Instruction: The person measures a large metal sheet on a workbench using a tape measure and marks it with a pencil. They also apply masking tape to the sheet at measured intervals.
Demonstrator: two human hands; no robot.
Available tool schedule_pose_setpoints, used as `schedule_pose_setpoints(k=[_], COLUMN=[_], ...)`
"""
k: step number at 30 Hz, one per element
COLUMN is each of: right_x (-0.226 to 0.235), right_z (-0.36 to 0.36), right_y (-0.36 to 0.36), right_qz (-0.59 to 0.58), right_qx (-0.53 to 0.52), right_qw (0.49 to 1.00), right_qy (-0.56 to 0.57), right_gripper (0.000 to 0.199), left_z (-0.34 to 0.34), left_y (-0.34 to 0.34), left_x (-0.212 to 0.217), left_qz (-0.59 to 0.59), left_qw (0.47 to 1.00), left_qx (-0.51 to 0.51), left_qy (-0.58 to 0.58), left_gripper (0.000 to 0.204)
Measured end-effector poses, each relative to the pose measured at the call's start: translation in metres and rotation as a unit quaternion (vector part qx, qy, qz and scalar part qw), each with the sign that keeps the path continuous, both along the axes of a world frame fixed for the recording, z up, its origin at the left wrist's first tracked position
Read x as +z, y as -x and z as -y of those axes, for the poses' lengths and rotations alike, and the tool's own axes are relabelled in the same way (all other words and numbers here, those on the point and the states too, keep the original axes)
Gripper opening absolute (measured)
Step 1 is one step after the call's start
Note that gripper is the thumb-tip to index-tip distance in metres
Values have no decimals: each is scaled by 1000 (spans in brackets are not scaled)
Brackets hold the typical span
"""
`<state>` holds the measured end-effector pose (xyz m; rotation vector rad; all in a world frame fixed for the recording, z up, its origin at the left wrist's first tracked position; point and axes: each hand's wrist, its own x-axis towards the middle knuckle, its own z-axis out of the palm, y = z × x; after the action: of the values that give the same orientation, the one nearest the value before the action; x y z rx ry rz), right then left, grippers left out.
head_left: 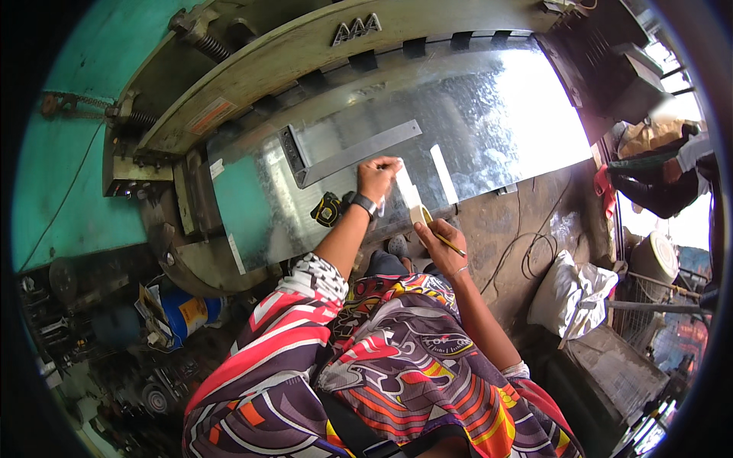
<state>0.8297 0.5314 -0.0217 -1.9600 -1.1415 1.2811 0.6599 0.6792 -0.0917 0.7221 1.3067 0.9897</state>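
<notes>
My left hand (376,182), wearing a dark wristwatch (364,203), is closed in a pinch at the far end of a pale tape strip (406,187). The strip runs back to a tape roll (420,217) in my right hand (446,246), which also grips a yellow pencil (450,244). Both hands are over the near edge of a shiny metal sheet (252,229). A separate white tape strip (443,174) lies on that sheet to the right. Beyond my left hand is a metal try square (359,153). A black and yellow tape measure (327,209) sits left of my wrist.
The sheet extends under a large green machine beam (267,65). Loose cable (534,248) curls on the floor at right, near a white sack (573,294). A blue drum (187,311) stands lower left. Another person's arm (679,164) shows at far right.
</notes>
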Motion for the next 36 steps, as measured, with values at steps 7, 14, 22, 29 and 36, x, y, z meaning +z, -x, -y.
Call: schedule_pose_setpoints(k=[7,14,22,29,36], right_x=[3,-47,-97,-91,-70], right_z=[-14,-1,1,-9,-14], right_y=[11,0,2,0,4], right_qz=[94,48,48,8,-21], right_qx=[-37,-75,-120,-116,-109], right_qw=[995,991,990,989,988], right_qy=[22,99,63,94,106], right_gripper=[53,53,44,45,47], left_z=[-12,-26,-34,-35,-36], left_y=[-5,-12,-10,-8,-8], left_x=[4,1,-34,-33,-35], left_qz=[-103,-182,-322,-349,-327], left_qw=[990,978,926,919,930], left_qx=[-101,-91,-107,-143,-128], left_qy=[12,-37,-167,-115,-113], left_gripper=[4,4,4,15,15])
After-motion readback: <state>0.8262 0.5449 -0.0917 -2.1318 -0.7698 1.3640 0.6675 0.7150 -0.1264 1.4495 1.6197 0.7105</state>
